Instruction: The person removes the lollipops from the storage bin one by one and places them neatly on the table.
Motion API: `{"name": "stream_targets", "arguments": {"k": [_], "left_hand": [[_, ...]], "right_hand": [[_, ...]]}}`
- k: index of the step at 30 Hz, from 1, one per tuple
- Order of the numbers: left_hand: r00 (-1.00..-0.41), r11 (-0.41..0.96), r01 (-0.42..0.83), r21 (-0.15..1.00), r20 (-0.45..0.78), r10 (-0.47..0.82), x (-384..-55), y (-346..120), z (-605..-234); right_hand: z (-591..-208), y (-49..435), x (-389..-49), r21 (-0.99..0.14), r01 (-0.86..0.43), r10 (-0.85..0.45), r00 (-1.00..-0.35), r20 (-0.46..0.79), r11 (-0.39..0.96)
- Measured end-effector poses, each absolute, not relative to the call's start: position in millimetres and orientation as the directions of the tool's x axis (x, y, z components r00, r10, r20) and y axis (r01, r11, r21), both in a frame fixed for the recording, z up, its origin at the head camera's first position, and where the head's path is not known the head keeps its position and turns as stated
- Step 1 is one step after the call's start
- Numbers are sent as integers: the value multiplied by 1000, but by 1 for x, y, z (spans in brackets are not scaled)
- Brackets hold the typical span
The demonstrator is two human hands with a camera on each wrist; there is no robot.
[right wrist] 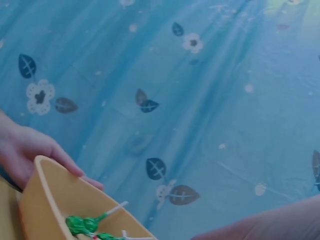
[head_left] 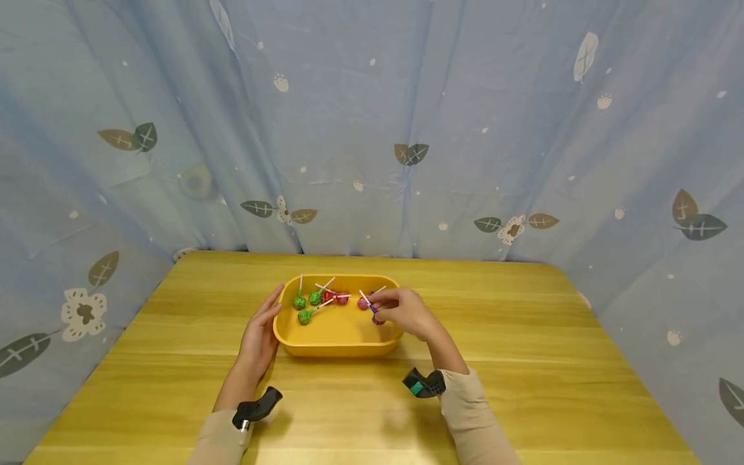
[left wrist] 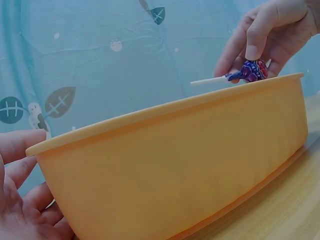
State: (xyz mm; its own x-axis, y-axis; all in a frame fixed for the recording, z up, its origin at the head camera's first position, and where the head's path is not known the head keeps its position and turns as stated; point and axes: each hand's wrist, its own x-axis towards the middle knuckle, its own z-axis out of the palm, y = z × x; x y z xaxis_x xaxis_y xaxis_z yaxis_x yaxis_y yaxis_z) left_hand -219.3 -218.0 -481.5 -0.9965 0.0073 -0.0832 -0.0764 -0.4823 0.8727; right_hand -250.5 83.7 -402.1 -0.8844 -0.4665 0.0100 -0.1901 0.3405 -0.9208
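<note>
A yellow oblong tub (head_left: 337,351) stands on the table with several wrapped lollipops in it. Over its right end, my right hand (head_left: 409,315) pinches a purple-wrapped lollipop (left wrist: 254,71) between thumb and fingers, its white stick pointing left. In the left wrist view this lollipop shows just above the rim. My left hand (head_left: 258,336) rests against the tub's left end, fingers extended along the outside and rim. Inside, green lollipops (head_left: 305,317) lie at the left, red lollipops (head_left: 341,299) near the middle back, and a pink lollipop (head_left: 363,303) beside my right fingers.
The wood-grain table (head_left: 523,336) extends around the tub on all sides. A blue patterned curtain (head_left: 372,129) hangs behind the table and along both sides. Each wrist wears a black camera mount (head_left: 427,383).
</note>
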Motion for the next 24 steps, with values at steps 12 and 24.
{"name": "stream_targets", "arguments": {"k": [12, 24], "left_hand": [[-996, -473, -85, 877, -88, 15, -218, -215, -479], [-996, -473, -84, 877, -88, 14, -219, -217, -481]], "right_hand": [[-390, 116, -254, -913, -116, -331, -943, -23, 392], [-394, 141, -264, -922, -104, -270, -963, -1, 374]]}}
